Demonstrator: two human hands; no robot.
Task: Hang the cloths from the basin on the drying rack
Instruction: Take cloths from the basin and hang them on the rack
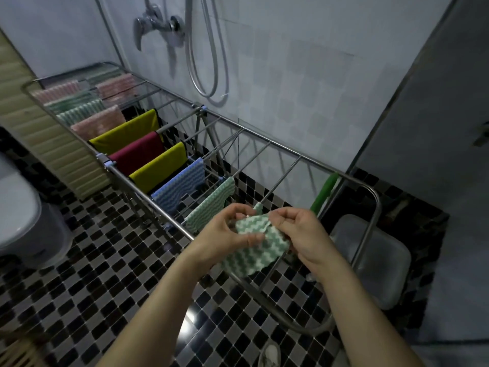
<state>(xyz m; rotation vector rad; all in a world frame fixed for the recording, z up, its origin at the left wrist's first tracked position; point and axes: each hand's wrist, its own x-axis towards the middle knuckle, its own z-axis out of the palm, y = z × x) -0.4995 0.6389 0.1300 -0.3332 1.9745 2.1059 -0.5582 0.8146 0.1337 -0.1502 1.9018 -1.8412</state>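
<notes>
Currently, the left hand point(225, 231) and right hand point(299, 234) both pinch the upper edge of a green-and-white cloth point(254, 250) above the near rail of the drying rack point(270, 141). The cloth is crumpled, its long axis sloping down-left. Hung cloths point(180, 184) fill the rods leftward. The basin point(383, 266) sits on the floor under the rack's right end; its contents are indiscernible.

Pale tiled wall point(304, 83), checkered mosaic floor point(111, 263), chrome shower mixer point(158, 25)

No readable text, labels, brands or numbers anywhere in view.
</notes>
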